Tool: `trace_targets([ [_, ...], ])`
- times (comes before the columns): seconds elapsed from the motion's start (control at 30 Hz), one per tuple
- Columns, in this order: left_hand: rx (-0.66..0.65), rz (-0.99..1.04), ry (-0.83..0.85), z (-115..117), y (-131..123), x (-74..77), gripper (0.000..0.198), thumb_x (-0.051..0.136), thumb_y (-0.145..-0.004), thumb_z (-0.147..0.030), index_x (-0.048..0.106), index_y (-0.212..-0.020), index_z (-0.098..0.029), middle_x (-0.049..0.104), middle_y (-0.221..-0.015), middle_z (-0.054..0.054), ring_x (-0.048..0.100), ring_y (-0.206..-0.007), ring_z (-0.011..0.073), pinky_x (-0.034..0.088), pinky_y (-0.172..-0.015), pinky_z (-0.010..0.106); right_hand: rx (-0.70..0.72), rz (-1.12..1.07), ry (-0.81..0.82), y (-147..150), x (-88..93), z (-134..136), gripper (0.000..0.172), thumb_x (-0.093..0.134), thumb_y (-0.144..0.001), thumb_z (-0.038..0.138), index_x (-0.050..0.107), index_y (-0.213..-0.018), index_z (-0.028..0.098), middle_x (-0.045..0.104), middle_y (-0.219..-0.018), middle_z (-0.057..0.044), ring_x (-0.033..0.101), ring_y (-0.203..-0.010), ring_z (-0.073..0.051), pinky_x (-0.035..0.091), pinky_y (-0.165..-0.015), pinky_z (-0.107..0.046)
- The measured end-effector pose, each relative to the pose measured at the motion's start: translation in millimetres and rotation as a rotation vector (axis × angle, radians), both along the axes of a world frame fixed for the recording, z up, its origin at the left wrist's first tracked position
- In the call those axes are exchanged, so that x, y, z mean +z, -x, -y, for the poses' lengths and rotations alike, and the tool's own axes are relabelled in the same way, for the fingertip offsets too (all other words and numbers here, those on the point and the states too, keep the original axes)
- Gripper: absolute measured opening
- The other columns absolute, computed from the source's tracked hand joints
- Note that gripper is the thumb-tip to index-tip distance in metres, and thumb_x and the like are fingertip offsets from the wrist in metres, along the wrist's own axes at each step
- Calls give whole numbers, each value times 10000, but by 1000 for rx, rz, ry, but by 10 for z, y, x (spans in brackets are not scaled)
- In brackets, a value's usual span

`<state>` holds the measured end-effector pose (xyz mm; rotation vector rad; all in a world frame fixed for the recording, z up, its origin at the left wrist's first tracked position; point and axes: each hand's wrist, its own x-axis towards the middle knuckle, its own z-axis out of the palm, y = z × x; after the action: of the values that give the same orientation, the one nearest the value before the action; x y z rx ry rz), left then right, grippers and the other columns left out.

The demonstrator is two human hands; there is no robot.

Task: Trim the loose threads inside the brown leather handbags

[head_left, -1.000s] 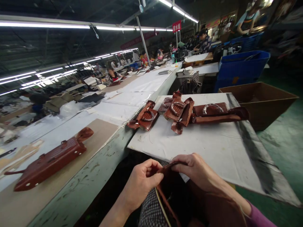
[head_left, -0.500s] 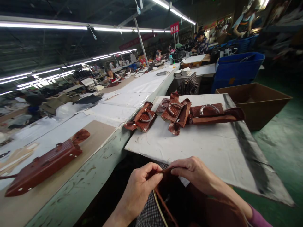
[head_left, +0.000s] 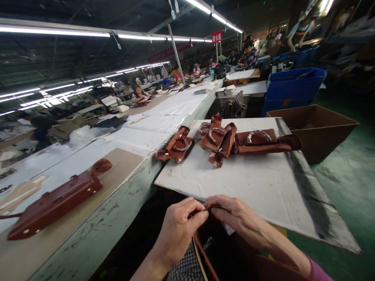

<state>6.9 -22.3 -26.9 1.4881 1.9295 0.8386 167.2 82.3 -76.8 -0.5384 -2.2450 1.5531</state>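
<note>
Over my lap, my left hand and my right hand are close together, both pinching the edge of a brown leather bag piece. Thumbs press from the near side with fingers curled over the edge. Most of the piece hangs in shadow below the hands, so its full shape is hidden. A thin pale strip runs down beside its brown edge. Behind it shows black-and-white checked cloth.
Several brown crocodile-patterned bag pieces with wrapped handles lie on the white board. Left, a brown leather bag rests on the long workbench. A cardboard box and blue bin stand right. Co-workers sit and stand farther back.
My hands have drawn closer together along the leather edge, the left one shifting slightly right. The bag pieces on the board and bench have not moved.
</note>
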Motion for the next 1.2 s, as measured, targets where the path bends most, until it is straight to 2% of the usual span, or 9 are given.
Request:
trace_targets([
  [0.1,38,157,100,-43,38,-1,119,617,-845,-244,637,-746,-181,588,-713,-33,519,-688,128,396,-636,223,51,14,61,24,-1,-34,241,541,-939,240,618,-1167,238,722,-975,3,650,-884,-170,485,-779,-278],
  [0.23,37,356,137,18,25,17,91,598,-855,-242,629,-924,-192,648,-857,-13,586,-801,154,464,-734,250,21,53,-42,106,43,-57,219,552,-918,224,697,-1079,255,750,-939,-1,683,-841,-180,492,-778,-298],
  [0.37,57,405,64,229,-104,61,403,625,-780,-122,541,-1158,-233,643,-1145,13,593,-1059,190,453,-956,309,-100,120,-81,183,70,-32,219,532,-911,228,739,-977,248,756,-857,-5,686,-785,-180,488,-751,-289],
  [0.47,113,431,29,348,-121,87,508,629,-790,-144,472,-1264,-235,602,-1260,44,552,-1165,211,446,-1002,340,-209,175,-89,215,99,-14,213,528,-900,239,739,-932,246,745,-805,-6,672,-751,-186,473,-714,-287],
  [0.67,90,462,2,269,194,133,217,626,-804,-121,611,-1011,-188,692,-1055,37,638,-1006,203,492,-890,292,-370,388,-340,228,342,74,222,501,-918,258,723,-912,247,720,-731,-30,656,-694,-210,410,-645,-292],
  [0.77,65,402,69,257,268,74,126,595,-835,-163,631,-953,-189,710,-939,22,655,-910,199,494,-811,282,-360,545,-506,204,374,172,226,485,-928,253,710,-901,254,721,-719,-39,672,-695,-235,370,-612,-301],
  [0.87,53,267,119,353,203,-33,249,590,-833,-167,612,-1074,-228,707,-1027,15,651,-946,207,477,-834,293,-345,639,-586,157,297,259,245,444,-948,249,684,-895,251,737,-774,-51,694,-738,-271,345,-597,-318],
  [1.0,138,171,205,553,65,-146,562,758,-672,-164,547,-1182,-267,710,-1071,-3,662,-954,226,486,-803,282,-341,673,-587,93,214,307,245,420,-965,268,659,-914,277,743,-813,-26,701,-767,-284,338,-598,-325],
  [1.2,277,76,172,744,-6,-283,297,701,-771,-234,637,-1061,-243,741,-971,-9,694,-876,208,514,-782,271,-296,668,-584,39,207,272,237,412,-961,281,646,-929,296,741,-837,0,702,-798,-286,354,-621,-332],
])
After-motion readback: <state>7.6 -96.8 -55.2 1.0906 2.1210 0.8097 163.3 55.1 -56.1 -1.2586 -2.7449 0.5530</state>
